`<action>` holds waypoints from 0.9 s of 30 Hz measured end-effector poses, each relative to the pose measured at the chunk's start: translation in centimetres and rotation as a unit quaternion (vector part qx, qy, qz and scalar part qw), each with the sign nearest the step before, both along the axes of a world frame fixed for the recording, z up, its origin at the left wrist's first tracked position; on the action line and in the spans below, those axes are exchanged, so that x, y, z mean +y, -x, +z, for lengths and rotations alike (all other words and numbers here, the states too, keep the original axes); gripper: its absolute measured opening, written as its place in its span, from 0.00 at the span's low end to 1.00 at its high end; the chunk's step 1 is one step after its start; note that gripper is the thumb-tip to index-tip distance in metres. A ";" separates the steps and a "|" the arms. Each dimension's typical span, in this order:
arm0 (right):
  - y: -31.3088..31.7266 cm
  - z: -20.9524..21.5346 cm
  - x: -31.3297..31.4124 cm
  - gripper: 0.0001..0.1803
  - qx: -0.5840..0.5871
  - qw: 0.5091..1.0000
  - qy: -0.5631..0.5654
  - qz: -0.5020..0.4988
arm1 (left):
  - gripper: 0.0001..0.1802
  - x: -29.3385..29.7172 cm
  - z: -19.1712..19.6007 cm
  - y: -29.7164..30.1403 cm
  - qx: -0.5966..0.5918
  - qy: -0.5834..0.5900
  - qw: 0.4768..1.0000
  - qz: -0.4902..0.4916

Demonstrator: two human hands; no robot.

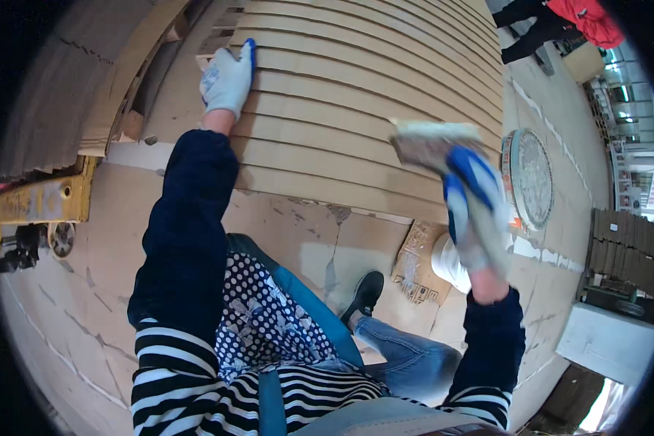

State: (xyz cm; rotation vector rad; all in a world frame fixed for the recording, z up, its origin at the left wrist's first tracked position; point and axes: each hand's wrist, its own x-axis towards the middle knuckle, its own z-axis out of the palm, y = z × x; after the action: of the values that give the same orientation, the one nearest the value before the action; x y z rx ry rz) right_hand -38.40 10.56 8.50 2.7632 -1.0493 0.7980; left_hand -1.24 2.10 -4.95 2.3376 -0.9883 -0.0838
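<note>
A tan floor (291, 218) runs along the near side of the spread, with open room between the cardboard's close edge and the person's 1 visible shoe (368, 289); another stretch opens beyond the right edge. The fanned cardboard sheets (341, 109) fill the upper middle, overlapping so their parallel edges step away crosswise. At far left, a tall cardboard stack (51, 87) walls that side, with a yellow metal frame (47, 203) near its foot. Darker stacked cardboard (625, 251) stands well apart at right, above a white box (607, 341). Just beside the spread's right edge sits a round drum (534, 179); nearer, a white bucket (449, 261) narrows the way. A co-worker in red (587, 18) stands past the far right corner. The gloved left hand (227, 78) lies at the left edge; whether it pinches a sheet cannot be told. The gloved right hand (476, 189) is closed around a wide brush (436, 142), blurred over the sheets' right part; contact cannot be told.
</note>
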 end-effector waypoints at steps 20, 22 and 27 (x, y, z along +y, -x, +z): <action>-10.5 -2.2 -21.1 0.23 -0.338 0.891 -0.283 -0.110 | 0.38 0.4 0.1 0.1 0.010 0.040 0.999 -0.027; -11.7 -1.7 -26.0 0.23 -0.359 0.890 -0.247 -0.131 | 0.38 -0.1 -0.6 0.7 -0.003 0.078 0.996 -0.031; -13.0 -5.3 -23.5 0.25 -0.277 0.929 -0.211 -0.125 | 0.36 0.2 0.2 0.6 0.026 0.042 0.999 -0.024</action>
State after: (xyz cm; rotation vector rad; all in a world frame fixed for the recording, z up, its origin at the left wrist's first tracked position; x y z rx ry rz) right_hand -25.39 -12.91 3.21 2.6797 -1.8194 1.5177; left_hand -1.82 2.29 -4.74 2.2259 -1.0019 -0.1200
